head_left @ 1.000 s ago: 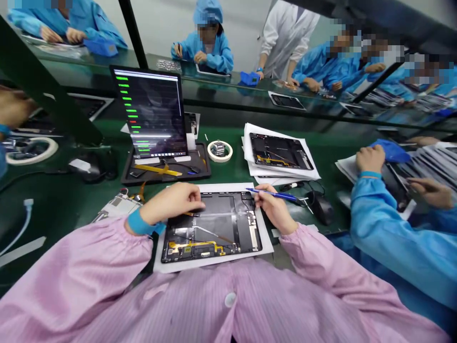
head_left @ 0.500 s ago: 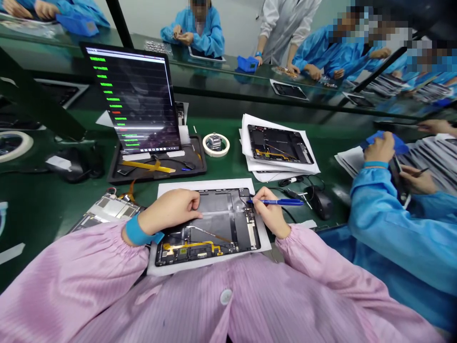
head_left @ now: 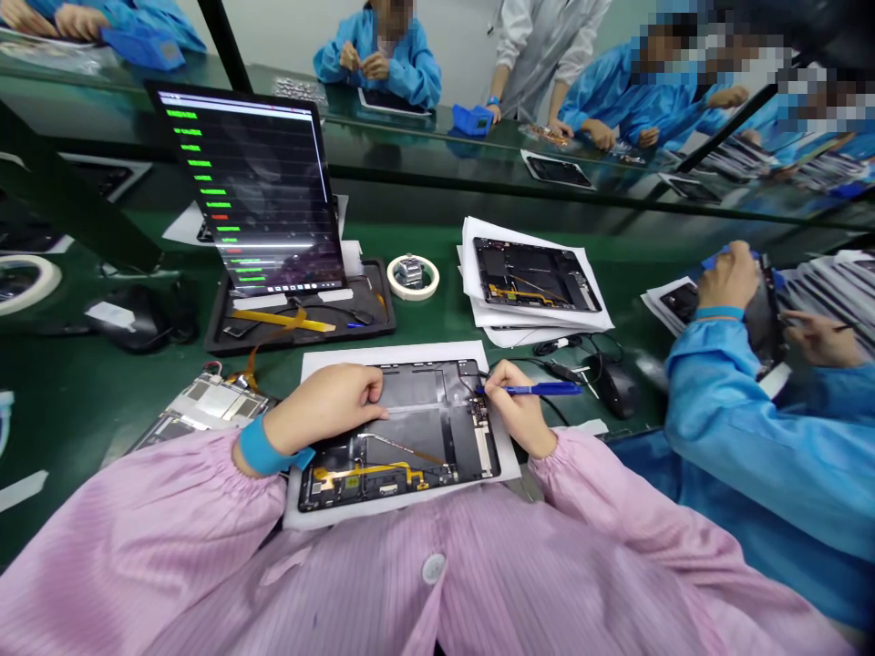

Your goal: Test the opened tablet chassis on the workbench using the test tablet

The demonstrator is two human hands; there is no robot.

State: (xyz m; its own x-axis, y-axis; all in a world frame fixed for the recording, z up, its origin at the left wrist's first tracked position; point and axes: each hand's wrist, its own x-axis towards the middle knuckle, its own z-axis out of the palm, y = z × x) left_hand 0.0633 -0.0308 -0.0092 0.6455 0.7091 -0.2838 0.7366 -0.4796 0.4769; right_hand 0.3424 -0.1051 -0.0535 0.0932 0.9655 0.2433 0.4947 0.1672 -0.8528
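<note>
An opened tablet housing [head_left: 410, 437] with yellow flex cables lies on white paper [head_left: 403, 353] in front of me. My left hand [head_left: 334, 401], with a blue wristband, is curled over its upper left part. Those fingers are bent and the thumb rests on the inner surface; the fingertips are partly hidden. At the upper right corner my right hand [head_left: 516, 405] pinches a blue pen [head_left: 550, 388]. Its tip, too small to make out clearly, points to the housing's corner near the small circuit board [head_left: 478, 410].
Behind stand a lit tablet screen [head_left: 252, 191] in a black tray [head_left: 301, 335], a tape roll [head_left: 413, 277] and another opened tablet [head_left: 537, 273] on papers. A computer mouse [head_left: 613, 387] sits right; a partly stripped device [head_left: 205, 401] lies left. A co-worker's blue sleeve [head_left: 745, 437] reaches in at right.
Both my hands and the tablet housing stay nearly still, the pen barely shifting. The co-worker at right has tilted up a dark tablet. The person opposite has moved their hands apart slightly.
</note>
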